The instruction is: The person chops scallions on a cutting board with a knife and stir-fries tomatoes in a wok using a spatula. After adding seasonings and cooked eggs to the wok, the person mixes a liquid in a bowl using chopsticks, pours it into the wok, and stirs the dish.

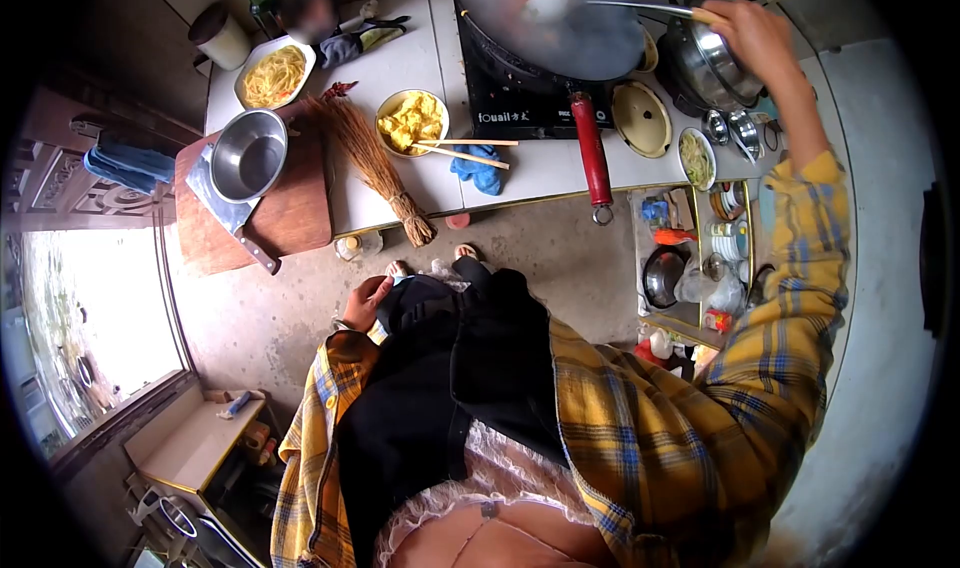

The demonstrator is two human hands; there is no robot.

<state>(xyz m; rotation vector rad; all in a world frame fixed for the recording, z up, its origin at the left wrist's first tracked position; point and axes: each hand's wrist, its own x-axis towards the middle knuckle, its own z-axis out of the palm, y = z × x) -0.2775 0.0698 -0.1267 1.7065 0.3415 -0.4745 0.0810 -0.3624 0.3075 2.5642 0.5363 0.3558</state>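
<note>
My right hand (757, 38) is closed around the wooden end of a long-handled metal wok spatula (640, 7). The spatula's pale head is inside the dark wok (600, 53), where steam blurs it and the food. The wok sits on a black induction cooker (530, 118), its red handle (591, 153) pointing towards me over the counter edge. Low beside my waist, my left hand (366, 301) rests against the dark clothing, fingers loosely bent and apart, holding nothing I can see.
On the counter (350, 183) are a bowl of scrambled egg (410, 118) with chopsticks (465, 155), a straw brush (375, 168) and a blue cloth (480, 171). Further left, a steel bowl (249, 155) and a cleaver (232, 208) lie on a cutting board (300, 203).
</note>
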